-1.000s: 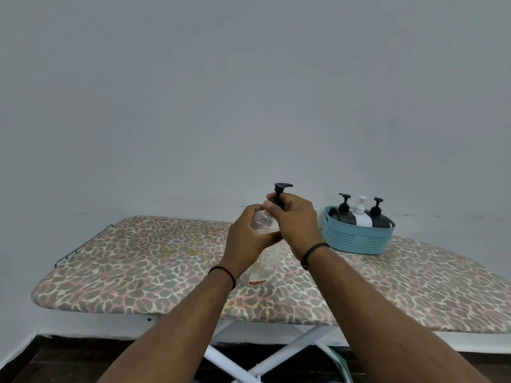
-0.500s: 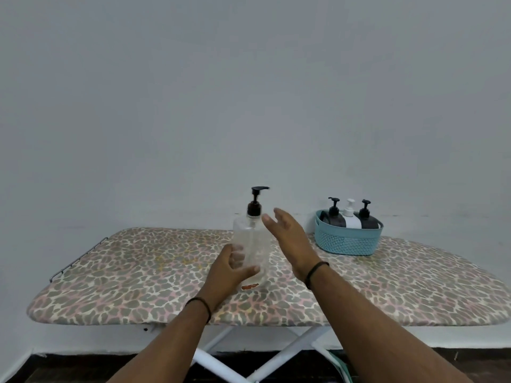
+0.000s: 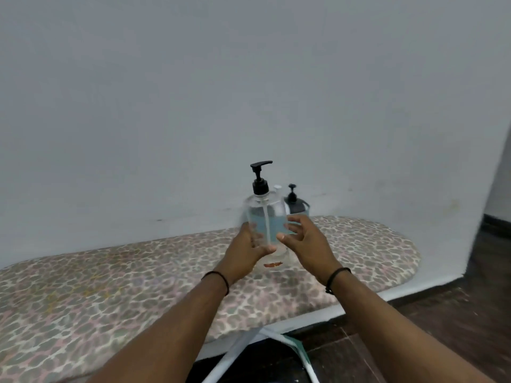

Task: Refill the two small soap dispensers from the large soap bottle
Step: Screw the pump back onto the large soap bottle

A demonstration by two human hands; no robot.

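The large clear soap bottle with a black pump stands upright over the ironing board, blurred by motion. My left hand grips its lower body from the left. My right hand is beside the bottle on the right, fingers spread, apart from it or barely touching. Behind the bottle a small black dispenser and the white pump top of another dispenser show. The teal basket that holds them is mostly hidden by the bottle.
The leopard-print ironing board runs along a plain grey wall. Its rounded end lies to the right. White legs show below, over a dark wooden floor.
My right hand has come off the pump top and dropped beside the bottle's body. My left hand keeps its grip lower on the bottle. The view has swung left, so the basket now sits behind the bottle.
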